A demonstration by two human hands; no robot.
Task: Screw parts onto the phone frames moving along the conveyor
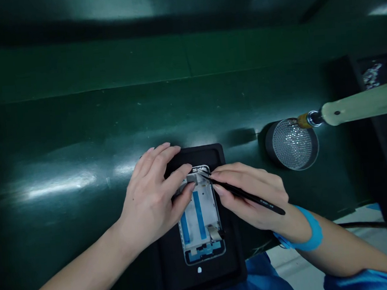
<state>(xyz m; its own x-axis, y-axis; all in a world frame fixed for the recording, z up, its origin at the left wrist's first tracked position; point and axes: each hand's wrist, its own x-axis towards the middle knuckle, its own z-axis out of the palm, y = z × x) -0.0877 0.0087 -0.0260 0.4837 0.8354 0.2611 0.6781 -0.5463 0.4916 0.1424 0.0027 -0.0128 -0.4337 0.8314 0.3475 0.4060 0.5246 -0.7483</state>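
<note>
A phone frame [208,204] with silver inner metal and blue strips lies in a black tray [199,284]. My left hand [153,193] rests over its upper left side, thumb and index fingertip pressed on the top end, the other fingers stretched over the tray's far edge. Between thumb and index finger shows a small grey piece [192,178]. My right hand [252,192] is closed on black tweezers [248,195], held like a pen. Their tips touch or hover just above the frame's top end; contact is too small to tell.
To the right stands a round mesh cup [295,147]. A tool with a pale green handle [366,103] reaches over its rim. A dark rack [357,85] holds small metal parts at far right. A small white piece [199,270] lies in the tray. A blue band circles my right wrist.
</note>
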